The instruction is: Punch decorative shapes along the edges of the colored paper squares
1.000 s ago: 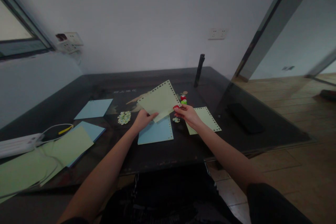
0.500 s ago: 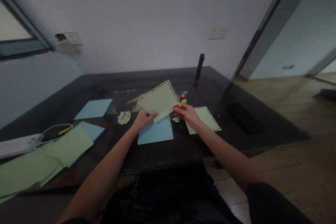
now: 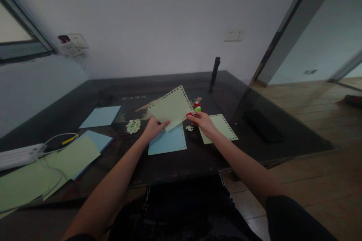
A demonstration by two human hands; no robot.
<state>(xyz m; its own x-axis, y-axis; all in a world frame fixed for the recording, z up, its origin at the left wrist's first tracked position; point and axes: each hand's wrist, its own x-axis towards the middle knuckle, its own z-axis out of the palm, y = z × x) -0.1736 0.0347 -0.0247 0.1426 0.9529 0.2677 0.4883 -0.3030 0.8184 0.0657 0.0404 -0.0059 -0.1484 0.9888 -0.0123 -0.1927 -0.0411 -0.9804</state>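
Observation:
A pale yellow-green paper sheet [image 3: 172,107], tilted above the desk, has rows of small punched holes along two edges. My left hand [image 3: 153,128] pinches its lower left part, thumb on top. At the sheet's right edge, my right hand [image 3: 202,121] is closed around a small red hole punch [image 3: 189,115], mostly covered by the fingers. Another red punch [image 3: 197,104] and a green punch [image 3: 197,109] stand just behind that hand. Below the sheet lie blue paper [image 3: 168,141] with a punched edge and a few paper cutouts [image 3: 189,128].
A heap of cutouts [image 3: 133,126] lies left of my left hand. Punched yellow-green paper [image 3: 223,128] rests under my right forearm. Farther left are a blue sheet [image 3: 102,116], stacked papers [image 3: 76,154] and a white power strip [image 3: 21,156] with a cable. A black upright object [image 3: 214,75] stands behind.
Almost nothing differs. Both hands keep their hold on the sheet and the red punch, and the view has shifted very slightly.

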